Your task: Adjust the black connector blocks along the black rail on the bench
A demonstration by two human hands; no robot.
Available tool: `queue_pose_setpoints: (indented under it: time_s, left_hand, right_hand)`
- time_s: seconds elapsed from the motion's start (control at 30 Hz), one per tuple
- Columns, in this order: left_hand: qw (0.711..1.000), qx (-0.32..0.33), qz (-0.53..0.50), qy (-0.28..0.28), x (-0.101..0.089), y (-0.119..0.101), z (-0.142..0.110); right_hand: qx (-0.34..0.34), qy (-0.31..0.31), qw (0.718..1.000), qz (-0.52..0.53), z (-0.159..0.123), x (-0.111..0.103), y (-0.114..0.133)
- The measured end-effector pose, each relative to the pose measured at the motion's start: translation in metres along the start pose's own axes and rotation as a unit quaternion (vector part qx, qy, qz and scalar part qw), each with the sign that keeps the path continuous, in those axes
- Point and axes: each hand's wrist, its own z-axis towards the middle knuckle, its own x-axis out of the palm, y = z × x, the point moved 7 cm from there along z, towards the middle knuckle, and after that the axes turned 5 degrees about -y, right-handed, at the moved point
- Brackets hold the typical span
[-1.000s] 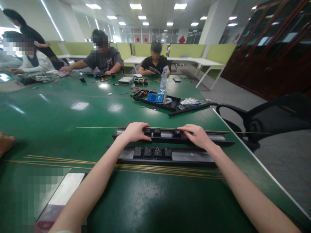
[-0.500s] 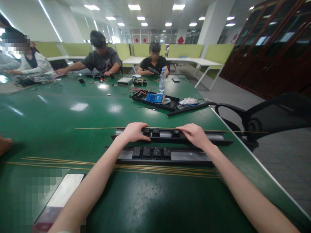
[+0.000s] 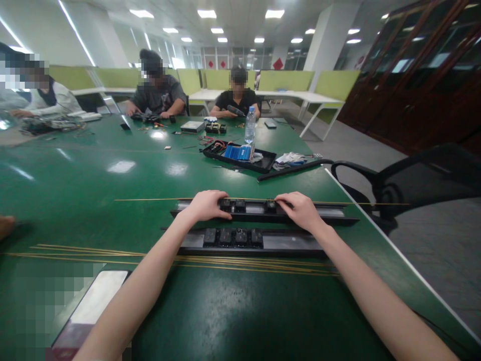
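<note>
Two long black channels with silvery floors lie crosswise before me. My left hand (image 3: 206, 205) is wrapped over the left part of the far channel (image 3: 255, 217), its thumb at the near wall and its fingers at the far side. Black blocks (image 3: 240, 205) sit in this channel, and a single block (image 3: 269, 206) stands apart by my right hand (image 3: 296, 205). The right thumb and fingertips pinch a thin brass rod (image 3: 150, 199) that runs along the channel past both its ends. The near channel (image 3: 293, 242) holds several black blocks (image 3: 225, 236) side by side, untouched.
Several brass rods (image 3: 93, 253) lie nearer me under my left forearm, beside a phone (image 3: 99, 296). Ahead are a black tray (image 3: 268, 161) with a blue finned part, a bottle (image 3: 250, 125), gloves (image 3: 291, 159) and a black strip (image 3: 285, 172). Another person's hand (image 3: 6, 226) rests at left.
My hands keep nearly the same hold and place. The view has shifted slightly. Across the table, a person has drawn an outstretched arm back in.
</note>
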Motion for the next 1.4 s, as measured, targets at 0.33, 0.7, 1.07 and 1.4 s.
queue_pose_setpoints:
  time_s: [0.33,0.7,1.07,1.4]
  left_hand:
    - [1.000,-0.002,-0.001,0.001,-0.003,-0.002,-0.001]
    - [1.000,-0.003,0.000,0.005,-0.002,-0.001,0.000]
    - [1.000,0.000,0.006,0.000,-0.002,-0.001,-0.001]
    - [1.000,0.003,0.007,-0.002,-0.002,-0.001,-0.001]
  right_hand:
    - [0.017,0.000,0.999,0.029,0.000,-0.001,0.000]
    - [-0.007,-0.029,0.997,0.065,0.007,-0.013,0.011]
    - [-0.024,0.041,0.997,0.068,0.009,-0.016,-0.002]
    - [-0.030,0.048,0.997,0.056,0.008,-0.017,-0.004]
